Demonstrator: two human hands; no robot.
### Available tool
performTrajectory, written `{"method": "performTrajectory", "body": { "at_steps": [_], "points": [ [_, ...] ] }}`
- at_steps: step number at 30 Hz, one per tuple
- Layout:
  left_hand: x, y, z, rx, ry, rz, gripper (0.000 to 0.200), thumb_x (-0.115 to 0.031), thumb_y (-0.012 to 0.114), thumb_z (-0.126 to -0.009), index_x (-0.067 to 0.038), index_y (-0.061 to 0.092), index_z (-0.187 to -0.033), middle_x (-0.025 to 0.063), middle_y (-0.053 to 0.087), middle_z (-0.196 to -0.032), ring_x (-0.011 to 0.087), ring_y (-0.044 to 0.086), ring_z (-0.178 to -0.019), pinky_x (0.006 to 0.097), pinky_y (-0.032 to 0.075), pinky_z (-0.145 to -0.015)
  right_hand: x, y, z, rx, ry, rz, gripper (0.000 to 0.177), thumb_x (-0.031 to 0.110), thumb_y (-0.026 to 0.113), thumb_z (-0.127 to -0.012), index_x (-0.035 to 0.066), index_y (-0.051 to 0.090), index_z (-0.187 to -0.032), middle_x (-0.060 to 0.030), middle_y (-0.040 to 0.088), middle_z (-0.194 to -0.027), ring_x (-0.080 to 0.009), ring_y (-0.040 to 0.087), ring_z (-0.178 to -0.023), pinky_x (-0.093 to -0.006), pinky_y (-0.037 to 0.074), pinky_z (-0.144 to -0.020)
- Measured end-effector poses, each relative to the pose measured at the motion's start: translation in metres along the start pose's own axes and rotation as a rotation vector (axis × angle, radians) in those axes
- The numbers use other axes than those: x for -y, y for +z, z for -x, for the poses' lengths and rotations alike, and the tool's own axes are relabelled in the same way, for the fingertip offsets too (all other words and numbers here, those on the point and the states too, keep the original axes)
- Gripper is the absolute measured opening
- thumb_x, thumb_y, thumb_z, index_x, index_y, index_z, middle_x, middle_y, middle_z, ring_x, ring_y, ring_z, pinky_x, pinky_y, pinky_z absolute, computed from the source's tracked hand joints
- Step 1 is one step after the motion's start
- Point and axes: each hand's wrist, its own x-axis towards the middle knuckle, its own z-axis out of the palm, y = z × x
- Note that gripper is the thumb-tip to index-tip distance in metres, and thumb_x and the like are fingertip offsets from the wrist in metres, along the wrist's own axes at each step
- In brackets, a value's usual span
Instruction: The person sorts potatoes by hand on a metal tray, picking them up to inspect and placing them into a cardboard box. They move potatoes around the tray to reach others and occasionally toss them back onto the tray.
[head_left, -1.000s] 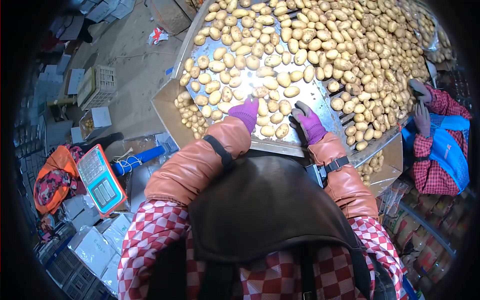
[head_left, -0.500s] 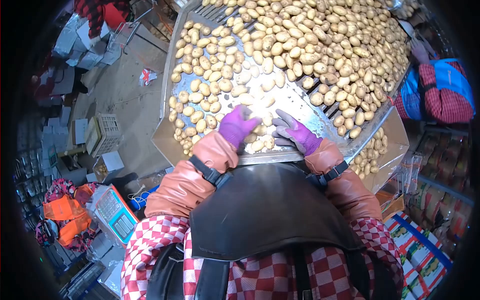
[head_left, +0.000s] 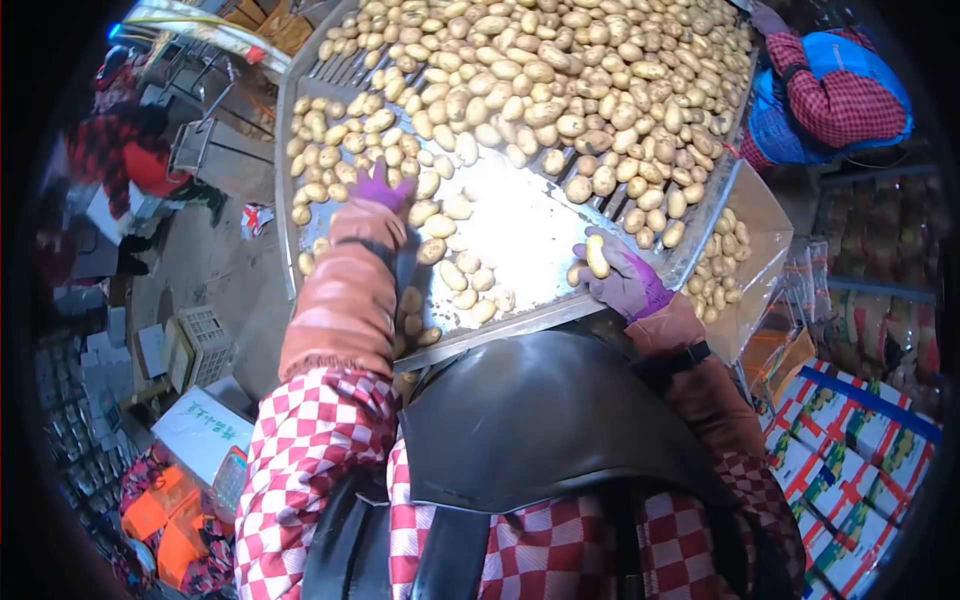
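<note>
My left hand [head_left: 382,190], in a purple glove, reaches among the potatoes [head_left: 325,155] at the left of the metal sorting table [head_left: 510,225]. Its fingers are spread, and the fingertips meet the potatoes there. Near the table's front right edge, my right hand [head_left: 628,280], gloved in purple and grey, is turned palm up. A single pale potato [head_left: 597,256] is held in its fingers, and another lies just left of them. Several loose potatoes [head_left: 466,282] sit between my hands at the front of the table.
A large potato heap [head_left: 590,80] covers the slatted rear part. At the right, a cardboard box [head_left: 755,230] holds more potatoes; a person in a blue apron [head_left: 850,95] stands beyond. Printed cartons [head_left: 850,470] lie front right. A plastic crate [head_left: 205,345] stands on the floor [head_left: 240,280].
My left hand has moved left and farther away into the potatoes. My right hand has moved right, turned palm up and taken hold of a potato. The view has shifted.
</note>
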Motion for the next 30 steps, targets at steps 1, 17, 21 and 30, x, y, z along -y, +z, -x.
{"method": "performTrajectory", "body": {
  "at_steps": [1, 17, 21, 30],
  "points": [
    [-0.011, 0.020, 0.013, -0.085, -0.030, 0.037, 0.074, -0.058, 0.053, -0.085, -0.020, 0.037, -0.146, 0.0202, 0.022, -0.154, 0.0410, 0.023, -0.141, 0.0539, 0.024, -0.112, 0.005, 0.003, 0.001, 0.043, -0.237, 0.485, 0.055, 0.019, 0.059, -0.095, 0.006, 0.035, -0.142, -0.0158, 0.053, -0.126, -0.0187, 0.057, -0.099, -0.0268, 0.052, -0.073],
    [-0.056, 0.053, 0.161, -0.160, 0.277, 0.199, 0.080, -0.040, 0.075, -0.073, -0.012, 0.044, -0.141, 0.0243, 0.036, -0.146, 0.0586, 0.027, -0.129, 0.0625, 0.021, -0.109, 0.030, -0.051, -0.049, 0.244, -0.362, -0.159, 0.049, 0.009, 0.053, -0.093, 0.012, 0.039, -0.140, -0.0104, 0.049, -0.130, -0.0248, 0.051, -0.116, -0.0341, 0.046, -0.097],
    [-0.043, 0.077, 0.153, -0.260, 0.399, 0.277, 0.081, -0.037, 0.072, -0.076, -0.011, 0.039, -0.145, 0.0272, 0.033, -0.148, 0.0505, 0.028, -0.136, 0.0612, 0.015, -0.113, 0.052, -0.066, -0.002, -0.094, -0.207, -0.153, 0.046, 0.008, 0.054, -0.093, 0.008, 0.044, -0.138, -0.0083, 0.053, -0.127, -0.0216, 0.054, -0.113, -0.0323, 0.048, -0.095],
    [-0.053, 0.078, 0.154, -0.154, 0.187, 0.213, 0.079, -0.033, 0.072, -0.076, -0.013, 0.037, -0.145, 0.0218, 0.027, -0.152, 0.0568, 0.014, -0.137, 0.0604, 0.009, -0.114, 0.204, -0.263, 0.217, -1.125, -0.670, 2.579, 0.028, 0.022, 0.054, -0.094, 0.004, 0.057, -0.115, -0.0065, 0.063, -0.103, -0.0211, 0.061, -0.097, -0.0329, 0.050, -0.079]
  ]
}}
